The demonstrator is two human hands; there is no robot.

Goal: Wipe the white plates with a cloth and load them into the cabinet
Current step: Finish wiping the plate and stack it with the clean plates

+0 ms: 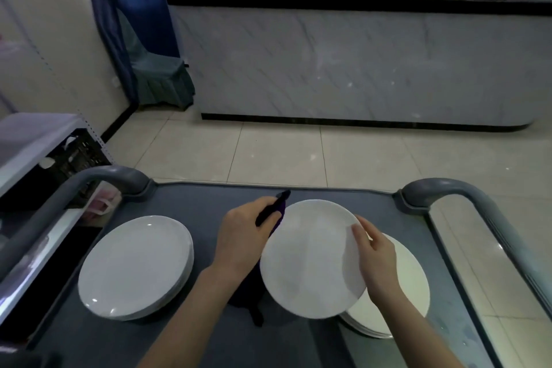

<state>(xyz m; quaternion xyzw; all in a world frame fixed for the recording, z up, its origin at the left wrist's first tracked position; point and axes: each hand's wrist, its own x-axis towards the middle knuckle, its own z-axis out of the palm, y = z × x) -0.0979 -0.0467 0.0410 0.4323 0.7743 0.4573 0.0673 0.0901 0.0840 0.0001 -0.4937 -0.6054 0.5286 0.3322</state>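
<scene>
I hold one white plate tilted above the grey cart top. My right hand grips its right rim, fingers over the face. My left hand holds a dark purple cloth against the plate's left edge; the cloth hangs down behind the plate. A stack of white plates lies on the left of the cart. Another stack sits on the right, partly hidden under the held plate.
The cart has grey handles at the left and right. A low shelf unit with a dark crate stands to the left. Ahead, tiled floor runs to a marble-fronted counter and a covered chair.
</scene>
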